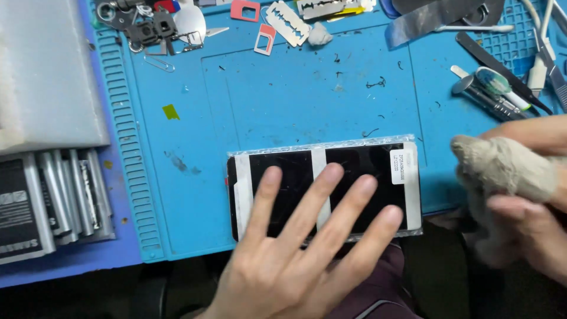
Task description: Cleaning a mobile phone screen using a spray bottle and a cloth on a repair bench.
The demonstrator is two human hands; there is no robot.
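A black phone screen (295,168) wrapped in clear plastic with white strips lies flat at the near edge of the blue work mat (283,88). My left hand (307,248) rests on it, fingers spread and flat on the wrapping. To the right, off the screen's end, my right hand (531,201) is closed around a grey wad of cloth (502,165), held just above the mat's near right corner.
A row of phone batteries (53,201) stands at the left beside a grey foam block (47,71). Razor blades (287,22), card trays (264,39) and small metal parts (147,26) lie along the far edge. Screwdrivers (493,94), tweezers and a cable sit at the far right.
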